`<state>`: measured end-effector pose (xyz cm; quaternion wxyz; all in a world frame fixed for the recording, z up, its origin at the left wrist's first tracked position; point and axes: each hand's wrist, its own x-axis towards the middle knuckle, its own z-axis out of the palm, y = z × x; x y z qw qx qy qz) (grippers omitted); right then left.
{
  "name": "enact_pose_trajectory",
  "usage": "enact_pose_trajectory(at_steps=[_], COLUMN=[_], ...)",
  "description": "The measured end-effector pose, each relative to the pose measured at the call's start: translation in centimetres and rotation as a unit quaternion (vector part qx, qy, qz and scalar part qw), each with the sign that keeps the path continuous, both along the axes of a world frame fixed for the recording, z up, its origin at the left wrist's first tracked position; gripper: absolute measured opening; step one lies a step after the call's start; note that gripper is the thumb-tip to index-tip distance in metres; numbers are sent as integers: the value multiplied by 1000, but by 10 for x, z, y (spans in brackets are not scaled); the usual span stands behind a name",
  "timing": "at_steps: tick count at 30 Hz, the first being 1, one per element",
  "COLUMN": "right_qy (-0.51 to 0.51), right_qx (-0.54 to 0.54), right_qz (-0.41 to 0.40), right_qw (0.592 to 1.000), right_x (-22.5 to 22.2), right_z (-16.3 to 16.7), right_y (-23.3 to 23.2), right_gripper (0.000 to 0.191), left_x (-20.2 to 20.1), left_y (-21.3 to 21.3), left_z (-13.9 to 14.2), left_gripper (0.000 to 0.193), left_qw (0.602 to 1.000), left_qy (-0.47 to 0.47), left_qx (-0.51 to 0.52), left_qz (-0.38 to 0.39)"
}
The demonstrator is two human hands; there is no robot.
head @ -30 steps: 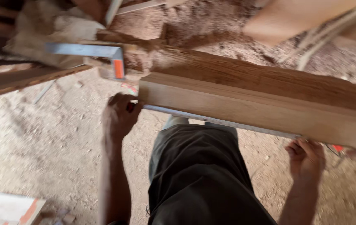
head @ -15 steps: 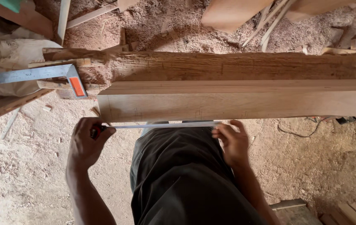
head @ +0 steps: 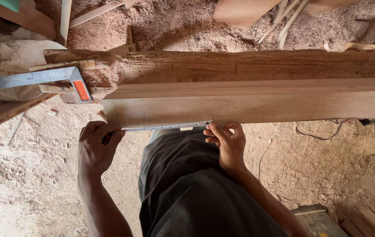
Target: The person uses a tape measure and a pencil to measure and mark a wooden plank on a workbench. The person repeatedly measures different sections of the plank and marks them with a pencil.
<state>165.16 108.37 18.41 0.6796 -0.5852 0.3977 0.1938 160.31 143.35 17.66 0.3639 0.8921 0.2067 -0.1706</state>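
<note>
A steel rule (head: 167, 127) lies along the plank's (head: 257, 105) near edge, nine to three: left hand (head: 97, 147) seemingly grips its handle end, right hand (head: 225, 140) pinches its tip.

The plank (head: 257, 103) runs off the right edge, its far end unseen. The left hand (head: 95, 147) covers the near end of the tape (head: 170, 127), whose markings are too small to read.

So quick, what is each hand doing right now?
Left hand: closed around the near end of the steel ruler, held against the plank.
Right hand: fingertips pinching the ruler's other end.
</note>
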Motion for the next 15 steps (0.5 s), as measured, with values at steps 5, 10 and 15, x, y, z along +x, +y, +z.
enact_pose_trajectory(at_steps=[5, 10, 15], right_qy=[3, -5, -12], right_qx=[-14, -13, -14], right_qz=[-2, 1, 3], right_qw=[1000, 1000, 1000], right_x=[-1, -1, -1], right_z=[-1, -4, -5], right_y=[1, 1, 2], right_gripper=[38, 38, 39], left_x=[1, 1, 2], left_y=[0, -1, -2], left_z=[2, 2, 3], left_gripper=[20, 19, 18], left_qw=[1000, 1000, 1000], left_qy=[3, 7, -3], left_qx=[4, 2, 3], left_qz=[-3, 3, 3])
